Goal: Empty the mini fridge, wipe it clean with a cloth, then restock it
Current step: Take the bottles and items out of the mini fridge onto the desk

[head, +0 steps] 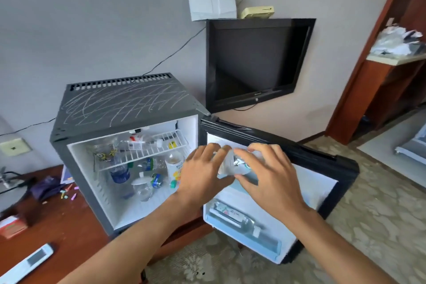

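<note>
The black mini fridge [129, 101] stands on a wooden desk with its door [332, 182] swung open to the right. Both hands hold a clear plastic bottle [232, 163] in front of the door's upper shelf. My left hand [202, 173] grips its left end, my right hand [269, 173] curls over its right end. Inside, a bottle [143, 143] lies on the wire shelf [147, 154]. Several bottles and a white cup [173, 168] crowd the fridge floor. A glass bottle [239, 219] lies in the door's lower shelf.
A wooden desk [57, 226] at left carries a remote [30, 263], a dark cloth [46, 188], small coloured bits and a box [11, 226]. A black TV [255, 62] hangs on the wall. Patterned carpet [368, 226] lies below the door.
</note>
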A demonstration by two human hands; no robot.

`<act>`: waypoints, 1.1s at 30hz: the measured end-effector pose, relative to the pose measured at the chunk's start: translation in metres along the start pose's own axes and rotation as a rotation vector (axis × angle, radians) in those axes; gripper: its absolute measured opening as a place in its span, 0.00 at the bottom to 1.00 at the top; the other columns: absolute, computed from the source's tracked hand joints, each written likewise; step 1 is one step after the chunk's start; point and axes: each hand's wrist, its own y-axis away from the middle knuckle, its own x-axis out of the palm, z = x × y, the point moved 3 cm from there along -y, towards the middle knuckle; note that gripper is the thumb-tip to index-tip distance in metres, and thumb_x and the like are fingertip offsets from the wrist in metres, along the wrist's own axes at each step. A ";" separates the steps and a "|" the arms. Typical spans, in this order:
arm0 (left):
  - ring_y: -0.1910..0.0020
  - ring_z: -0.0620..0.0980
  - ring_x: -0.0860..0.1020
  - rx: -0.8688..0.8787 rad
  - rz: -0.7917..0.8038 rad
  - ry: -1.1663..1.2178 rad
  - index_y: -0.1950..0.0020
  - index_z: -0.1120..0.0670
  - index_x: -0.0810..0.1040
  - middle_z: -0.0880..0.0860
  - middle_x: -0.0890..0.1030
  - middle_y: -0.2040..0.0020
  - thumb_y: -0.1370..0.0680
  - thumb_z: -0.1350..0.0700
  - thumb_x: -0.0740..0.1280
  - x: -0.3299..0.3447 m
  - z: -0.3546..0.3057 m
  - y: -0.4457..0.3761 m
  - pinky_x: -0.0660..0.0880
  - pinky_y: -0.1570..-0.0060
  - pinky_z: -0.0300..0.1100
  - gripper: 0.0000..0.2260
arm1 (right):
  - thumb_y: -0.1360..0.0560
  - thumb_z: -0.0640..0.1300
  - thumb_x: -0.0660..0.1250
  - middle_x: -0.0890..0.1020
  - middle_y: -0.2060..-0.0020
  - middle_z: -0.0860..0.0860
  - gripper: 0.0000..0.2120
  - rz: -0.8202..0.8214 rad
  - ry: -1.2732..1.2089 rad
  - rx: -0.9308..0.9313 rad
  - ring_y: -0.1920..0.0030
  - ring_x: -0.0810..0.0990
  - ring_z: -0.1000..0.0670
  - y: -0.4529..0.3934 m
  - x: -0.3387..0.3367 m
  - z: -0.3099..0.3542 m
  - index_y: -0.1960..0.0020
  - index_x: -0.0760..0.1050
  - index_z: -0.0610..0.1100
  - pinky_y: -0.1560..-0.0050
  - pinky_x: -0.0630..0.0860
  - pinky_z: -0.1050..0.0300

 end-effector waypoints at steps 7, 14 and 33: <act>0.55 0.42 0.80 -0.518 0.064 0.431 0.32 0.42 0.74 0.39 0.83 0.48 0.31 0.37 0.71 -0.040 0.049 0.053 0.79 0.55 0.47 0.28 | 0.25 0.50 0.75 0.76 0.36 0.61 0.36 0.314 -0.689 0.086 0.40 0.77 0.58 -0.049 0.045 0.054 0.23 0.62 0.63 0.41 0.77 0.53; 0.53 0.44 0.83 -0.874 0.011 0.514 0.38 0.41 0.76 0.42 0.84 0.49 0.29 0.42 0.76 -0.070 0.092 0.148 0.80 0.50 0.56 0.21 | 0.22 0.60 0.69 0.81 0.45 0.62 0.22 0.638 -0.803 -0.083 0.52 0.79 0.60 -0.055 0.129 0.146 0.30 0.67 0.65 0.49 0.77 0.56; 0.17 0.49 0.53 -1.312 0.218 -0.232 0.16 0.48 0.51 0.47 0.57 0.17 0.29 0.27 0.67 -0.176 0.315 0.396 0.51 0.21 0.54 0.50 | 0.25 0.58 0.72 0.85 0.48 0.53 0.16 0.967 -0.741 -0.418 0.48 0.83 0.44 -0.037 0.330 0.493 0.40 0.75 0.54 0.53 0.78 0.52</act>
